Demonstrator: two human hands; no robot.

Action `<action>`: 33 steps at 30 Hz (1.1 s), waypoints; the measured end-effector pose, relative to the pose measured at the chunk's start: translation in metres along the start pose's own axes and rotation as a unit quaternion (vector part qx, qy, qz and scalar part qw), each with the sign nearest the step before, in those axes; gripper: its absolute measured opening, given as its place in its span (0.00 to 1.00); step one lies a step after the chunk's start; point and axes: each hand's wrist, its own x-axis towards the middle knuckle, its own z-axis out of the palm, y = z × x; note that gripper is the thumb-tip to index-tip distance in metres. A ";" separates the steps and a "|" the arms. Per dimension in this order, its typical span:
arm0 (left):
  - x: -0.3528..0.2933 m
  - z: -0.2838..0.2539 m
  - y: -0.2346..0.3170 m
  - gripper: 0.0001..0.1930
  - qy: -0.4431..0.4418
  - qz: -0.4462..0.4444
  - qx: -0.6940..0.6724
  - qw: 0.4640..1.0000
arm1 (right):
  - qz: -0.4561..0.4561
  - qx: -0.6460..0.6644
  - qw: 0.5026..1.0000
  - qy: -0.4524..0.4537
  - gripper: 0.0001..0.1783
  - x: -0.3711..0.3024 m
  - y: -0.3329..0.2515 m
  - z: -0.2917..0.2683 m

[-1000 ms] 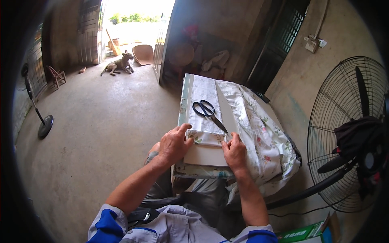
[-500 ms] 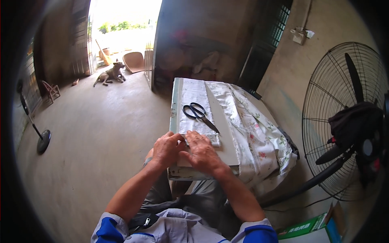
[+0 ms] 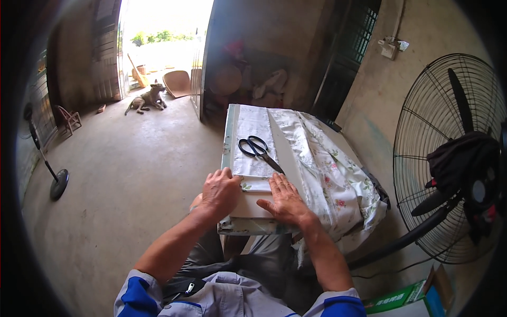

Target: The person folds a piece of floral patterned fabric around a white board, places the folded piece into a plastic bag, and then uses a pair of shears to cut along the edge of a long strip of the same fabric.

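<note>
A pale fabric strip (image 3: 254,122) lies lengthwise on the small table (image 3: 253,211), its near end turned over into a narrow fold with a green leaf print. At the fold's left end my left hand (image 3: 221,191) is closed, its fingertips pinching the fabric edge. My right hand (image 3: 288,202) lies flat across the fold's right end, fingers stretched out and thumb apart. Just beyond the fold, black-handled scissors (image 3: 259,148) rest on the strip. Their blade tips reach close to my right fingertips.
A larger floral cloth (image 3: 328,171) drapes over the table's right side. A big caged fan (image 3: 417,153) stands at right, above a green box (image 3: 393,300). A dog (image 3: 148,99) lies near the open doorway, and a smaller stand fan (image 3: 59,184) is at far left.
My right hand has slid right along the fold, away from my left hand, and flattened. More of the folded edge shows between them. The left hand stays at the left end.
</note>
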 end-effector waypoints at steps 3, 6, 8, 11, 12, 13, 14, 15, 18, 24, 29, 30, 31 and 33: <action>0.005 -0.001 0.023 0.08 0.036 0.079 -0.013 0.996 | 0.003 0.008 1.000 0.000 0.59 0.002 0.003 0.004; 0.008 0.005 0.058 0.15 0.014 0.124 -0.201 0.972 | -0.046 -0.031 0.998 0.020 0.54 0.001 0.017 0.010; 0.014 0.023 0.065 0.26 -0.023 0.146 -0.266 0.953 | -0.081 -0.050 0.995 0.026 0.51 0.005 0.021 0.015; 0.021 0.036 0.062 0.42 -0.141 0.079 -0.246 0.956 | -0.112 -0.049 0.991 0.055 0.47 0.006 0.023 0.020; 0.024 0.035 0.061 0.42 -0.142 0.081 -0.249 0.955 | -0.107 -0.050 0.992 0.053 0.47 0.004 0.026 0.020; 0.024 0.029 0.052 0.48 -0.186 0.066 -0.212 0.957 | -0.091 -0.058 0.992 0.062 0.47 0.003 0.026 0.021; 0.023 0.023 0.043 0.53 -0.230 0.050 -0.174 0.956 | -0.075 -0.066 0.993 0.071 0.47 0.003 0.025 0.022; 0.019 0.020 0.036 0.55 -0.224 0.050 -0.156 0.961 | -0.059 -0.077 0.994 0.046 0.47 0.002 0.015 0.011; 0.010 0.014 0.014 0.56 -0.219 0.056 -0.108 0.968 | -0.039 -0.044 0.997 0.040 0.46 0.003 0.007 0.008; -0.009 0.005 -0.002 0.58 -0.204 0.090 -0.047 0.974 | -0.019 -0.039 0.999 0.031 0.52 0.000 0.000 0.001; -0.008 0.000 0.003 0.58 -0.226 0.093 -0.017 0.969 | -0.044 -0.028 0.997 0.051 0.49 0.001 -0.004 -0.010; -0.009 0.001 0.002 0.58 -0.228 0.092 -0.018 0.969 | -0.093 -0.008 0.993 0.068 0.48 0.000 -0.012 -0.010; -0.010 0.004 -0.001 0.58 -0.224 0.091 -0.030 0.970 | -0.141 0.012 0.986 0.084 0.47 0.001 -0.019 -0.008; -0.011 0.011 -0.008 0.59 -0.219 0.090 -0.042 0.971 | -0.160 0.047 0.983 0.076 0.46 0.003 -0.028 0.001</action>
